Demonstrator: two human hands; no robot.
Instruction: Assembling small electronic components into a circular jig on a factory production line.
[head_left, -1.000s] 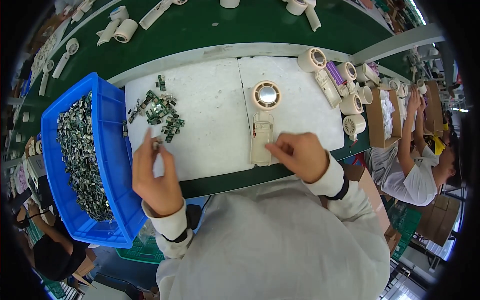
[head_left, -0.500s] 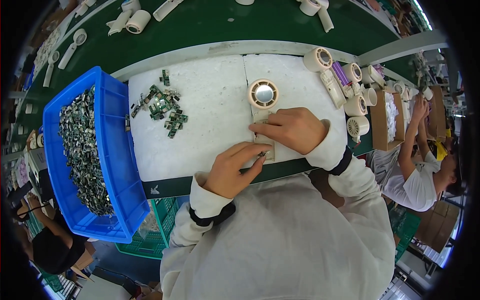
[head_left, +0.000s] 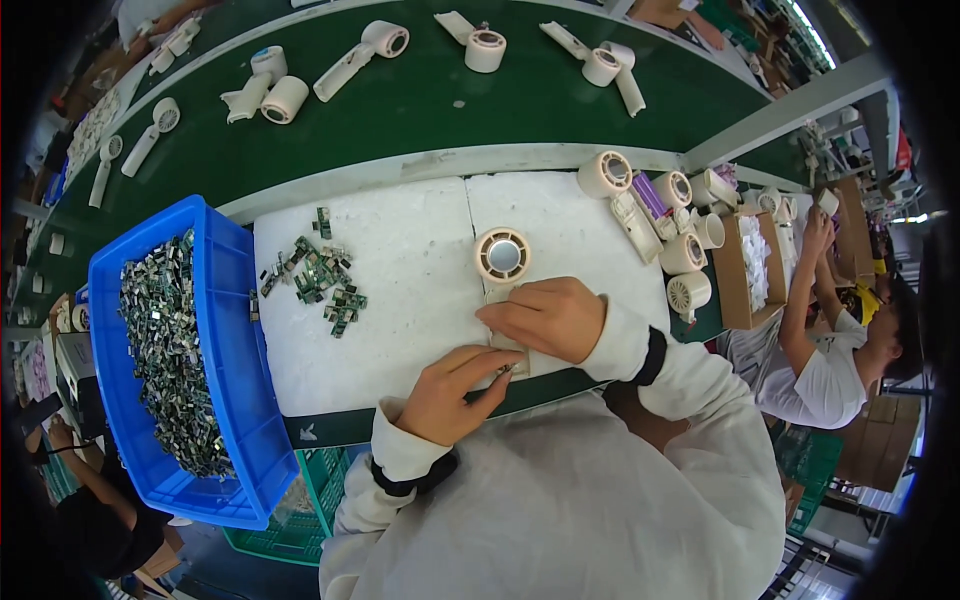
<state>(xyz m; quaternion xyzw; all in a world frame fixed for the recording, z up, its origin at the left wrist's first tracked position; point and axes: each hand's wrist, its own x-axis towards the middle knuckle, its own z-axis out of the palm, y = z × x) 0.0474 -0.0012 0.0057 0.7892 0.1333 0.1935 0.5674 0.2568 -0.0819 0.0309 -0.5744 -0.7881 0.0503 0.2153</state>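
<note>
A cream handheld fan [head_left: 503,256] lies on the white work surface, its round head away from me and its handle half toward me. Over the upper part of the handle is my right hand [head_left: 552,318], closed, fingers and thumb pressed together on it; the fingertips hide what lies beneath. By the lower end of the handle, my left hand [head_left: 455,393] pinches a small circuit board [head_left: 506,369] between thumb and fingers. Only a bit of that board shows.
A blue bin [head_left: 225,350] full of small circuit boards stands at left. Loose boards [head_left: 320,272] lie beside it. Fan parts [head_left: 683,253] and an open carton [head_left: 748,270] are at right. Beyond a raised ledge, more fans [head_left: 485,50] lie on a green belt. A co-worker [head_left: 820,350] sits at right.
My view has tilted, so the whole scene sits lower in the picture and more fans show on the green belt. Both hands keep nearly the same places at the fan handle.
</note>
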